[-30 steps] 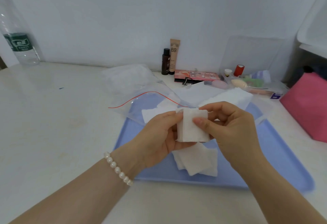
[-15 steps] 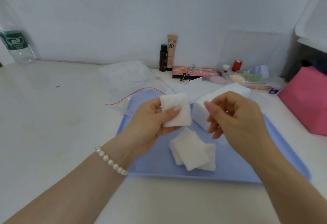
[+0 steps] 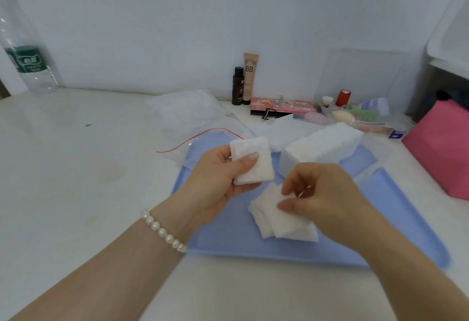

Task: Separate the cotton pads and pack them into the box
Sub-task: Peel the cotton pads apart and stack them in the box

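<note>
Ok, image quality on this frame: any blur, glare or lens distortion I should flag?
Head view: soft, even lighting with no harsh glare and only faint shadows under the blue tray. The right hand is slightly motion-blurred above the loose pads, while the left hand and its held pad look sharper. Wide-angle distortion tilts the water bottle at the left edge.

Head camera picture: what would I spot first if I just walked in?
Probably the two hands over the blue tray: the left hand holds up a small stack of cotton pads, and the right hand hovers above a loose pile of pads. Behind sits a big white block of pads.
</note>
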`<state>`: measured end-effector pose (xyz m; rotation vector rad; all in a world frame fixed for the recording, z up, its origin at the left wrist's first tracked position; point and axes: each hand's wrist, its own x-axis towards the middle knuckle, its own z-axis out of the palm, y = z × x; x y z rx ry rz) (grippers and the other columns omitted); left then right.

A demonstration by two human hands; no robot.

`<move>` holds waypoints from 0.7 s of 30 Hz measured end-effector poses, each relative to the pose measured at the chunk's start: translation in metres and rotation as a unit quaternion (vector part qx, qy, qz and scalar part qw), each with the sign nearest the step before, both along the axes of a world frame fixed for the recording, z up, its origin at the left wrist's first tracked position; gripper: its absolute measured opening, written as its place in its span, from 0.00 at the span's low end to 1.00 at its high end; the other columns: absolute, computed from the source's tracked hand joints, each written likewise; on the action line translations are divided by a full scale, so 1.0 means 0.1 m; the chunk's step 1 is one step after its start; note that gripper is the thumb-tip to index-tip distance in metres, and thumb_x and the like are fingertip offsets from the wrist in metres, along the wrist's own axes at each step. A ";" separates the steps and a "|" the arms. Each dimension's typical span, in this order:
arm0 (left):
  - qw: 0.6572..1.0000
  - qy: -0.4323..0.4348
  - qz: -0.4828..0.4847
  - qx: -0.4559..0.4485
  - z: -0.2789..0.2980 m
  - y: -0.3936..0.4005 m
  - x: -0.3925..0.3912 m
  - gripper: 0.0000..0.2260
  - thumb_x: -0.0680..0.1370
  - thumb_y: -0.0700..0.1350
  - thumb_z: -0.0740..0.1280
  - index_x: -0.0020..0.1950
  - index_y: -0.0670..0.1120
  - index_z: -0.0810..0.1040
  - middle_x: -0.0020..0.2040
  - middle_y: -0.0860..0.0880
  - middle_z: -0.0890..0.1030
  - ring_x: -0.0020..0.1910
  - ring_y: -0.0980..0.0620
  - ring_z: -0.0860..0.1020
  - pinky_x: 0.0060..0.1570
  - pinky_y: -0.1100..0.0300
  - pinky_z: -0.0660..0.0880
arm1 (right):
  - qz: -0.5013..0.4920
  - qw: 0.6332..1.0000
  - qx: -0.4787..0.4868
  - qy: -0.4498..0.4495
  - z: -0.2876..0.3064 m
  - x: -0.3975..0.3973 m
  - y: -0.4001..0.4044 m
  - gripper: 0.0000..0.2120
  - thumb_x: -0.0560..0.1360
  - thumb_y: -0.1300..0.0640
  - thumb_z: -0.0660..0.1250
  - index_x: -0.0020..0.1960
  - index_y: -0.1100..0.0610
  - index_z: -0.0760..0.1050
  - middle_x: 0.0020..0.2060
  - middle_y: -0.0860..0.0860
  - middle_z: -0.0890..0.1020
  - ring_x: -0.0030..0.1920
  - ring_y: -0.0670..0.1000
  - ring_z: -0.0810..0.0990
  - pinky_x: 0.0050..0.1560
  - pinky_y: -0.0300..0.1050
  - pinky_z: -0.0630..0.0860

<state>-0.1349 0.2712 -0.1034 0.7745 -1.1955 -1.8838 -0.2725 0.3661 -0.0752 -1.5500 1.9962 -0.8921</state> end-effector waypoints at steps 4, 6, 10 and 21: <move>1.000 0.010 -0.013 0.014 0.00 0.02 -0.01 0.10 0.76 0.35 0.63 0.57 0.39 0.76 0.47 0.44 0.82 0.41 0.52 0.82 0.41 0.59 0.81 | -0.005 0.966 -0.116 -0.231 0.21 -0.14 0.03 0.12 0.61 0.72 0.74 0.28 0.56 0.81 0.25 0.50 0.81 0.24 0.44 0.76 0.28 0.32 0.73; 1.000 0.009 -0.025 0.017 -0.01 0.04 -0.03 0.10 0.76 0.35 0.63 0.57 0.39 0.77 0.48 0.45 0.83 0.42 0.52 0.82 0.42 0.59 0.81 | 0.003 0.910 -0.174 -0.376 0.22 -0.11 0.04 0.07 0.53 0.65 0.75 0.29 0.55 0.83 0.27 0.50 0.83 0.28 0.46 0.81 0.30 0.34 0.76; 0.999 -0.004 -0.043 0.002 -0.06 0.11 -0.08 0.12 0.77 0.34 0.63 0.59 0.40 0.77 0.52 0.43 0.82 0.49 0.48 0.81 0.47 0.58 0.80 | -0.022 0.890 -0.202 -0.408 0.09 0.08 0.00 0.07 0.56 0.64 0.74 0.32 0.56 0.83 0.29 0.50 0.84 0.30 0.48 0.82 0.28 0.37 0.78; 0.997 0.020 -0.062 0.035 0.00 0.14 -0.07 0.14 0.81 0.44 0.56 0.60 0.38 0.76 0.56 0.38 0.81 0.49 0.46 0.81 0.50 0.52 0.80 | -0.066 0.934 -0.227 -0.269 0.01 0.18 -0.01 0.12 0.67 0.70 0.72 0.38 0.53 0.80 0.28 0.44 0.83 0.23 0.47 0.78 0.26 0.36 0.76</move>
